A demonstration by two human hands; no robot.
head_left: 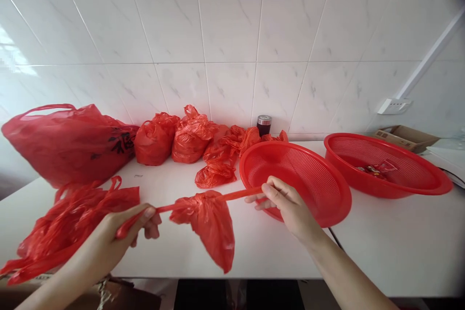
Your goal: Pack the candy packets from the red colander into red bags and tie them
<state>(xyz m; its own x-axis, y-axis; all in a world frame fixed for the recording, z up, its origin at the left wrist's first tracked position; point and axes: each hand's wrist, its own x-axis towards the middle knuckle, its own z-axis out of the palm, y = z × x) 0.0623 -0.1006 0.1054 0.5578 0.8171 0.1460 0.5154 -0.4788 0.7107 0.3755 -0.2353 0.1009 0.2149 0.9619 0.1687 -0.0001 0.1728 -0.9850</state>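
Note:
A small red plastic bag (214, 227) hangs in the air over the table's front edge, its two handles stretched out sideways and its neck gathered. My left hand (140, 225) pinches the left handle between thumb and fingers. The other handle is gripped by my right hand (281, 196), in front of a red mesh basket (327, 179) that leans tilted on the table. What the bag holds is hidden. Near my left forearm lies a heap of flat red plastic bags (69, 213).
Several filled red bags (192, 138) line the tiled wall, beside a large red bag (72, 140) with black print. A dark jar (264, 125) stands behind them. To the right are a second red basket (399, 189) with small packets inside and a cardboard box (407, 138).

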